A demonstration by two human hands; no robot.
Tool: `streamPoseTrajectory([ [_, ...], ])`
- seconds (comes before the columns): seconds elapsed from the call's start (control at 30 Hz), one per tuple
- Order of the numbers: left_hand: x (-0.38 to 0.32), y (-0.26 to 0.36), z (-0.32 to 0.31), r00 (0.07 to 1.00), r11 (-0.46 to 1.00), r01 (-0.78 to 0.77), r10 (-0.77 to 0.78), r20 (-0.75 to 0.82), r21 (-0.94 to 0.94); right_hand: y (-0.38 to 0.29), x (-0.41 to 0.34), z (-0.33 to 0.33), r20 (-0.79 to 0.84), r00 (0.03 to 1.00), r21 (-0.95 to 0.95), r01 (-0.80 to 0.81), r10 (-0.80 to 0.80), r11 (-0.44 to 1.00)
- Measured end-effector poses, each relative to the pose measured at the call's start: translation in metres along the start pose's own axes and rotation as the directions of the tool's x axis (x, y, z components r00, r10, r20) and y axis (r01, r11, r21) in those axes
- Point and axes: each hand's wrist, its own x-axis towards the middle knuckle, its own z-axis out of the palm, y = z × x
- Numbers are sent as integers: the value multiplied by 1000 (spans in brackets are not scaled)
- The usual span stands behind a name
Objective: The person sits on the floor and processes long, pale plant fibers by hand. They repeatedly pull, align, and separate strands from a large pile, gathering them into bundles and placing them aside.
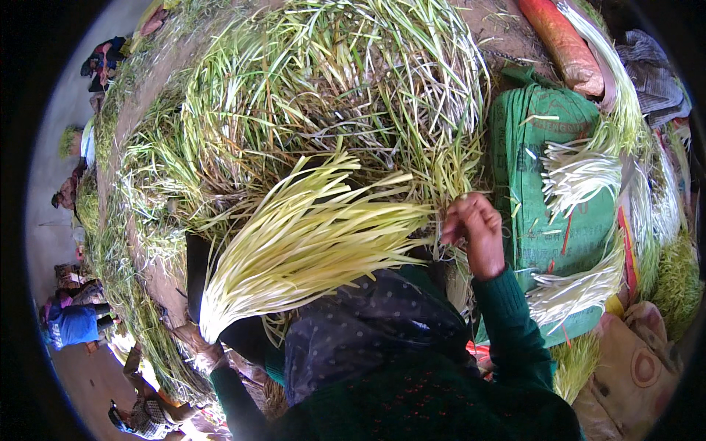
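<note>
A loose bunch of yellow-green blanched garlic chives (309,248) fans out over my lap, its white stem ends at the lower left. My left hand (201,348) grips those white ends. At the bunch's leaf tips is my right hand (475,234), its fingers curled inward. Whether it pinches a thin leaf there I cannot tell. A dark dotted plastic apron (375,331) covers my lap below the bunch. Right of my right hand lies a green woven sack (557,237) bearing writing, with a bundle of white-stemmed chives (579,173) and a second bundle (576,286) on it.
A large heap of loose green and withered leaves (342,82) spreads in front of me. At the upper right lies an orange-red rolled bag (565,47). A beige sack (634,369) lies at the lower right. Several people are at the left, one in blue (77,325).
</note>
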Motion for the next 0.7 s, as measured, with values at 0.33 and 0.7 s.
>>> streamPoseTrajectory([
  [0.33, -4, -16, 7, 1000, 1000, -2, 1, -12, -29, 4, -41, 6, 594, 799, -470, 439, -94, 766],
  [0.7, -2, -17, 12, 998, 995, -55, 54, -21, -88, 18, -27, 10, 301, 922, -236, -175, 243, 956],
])
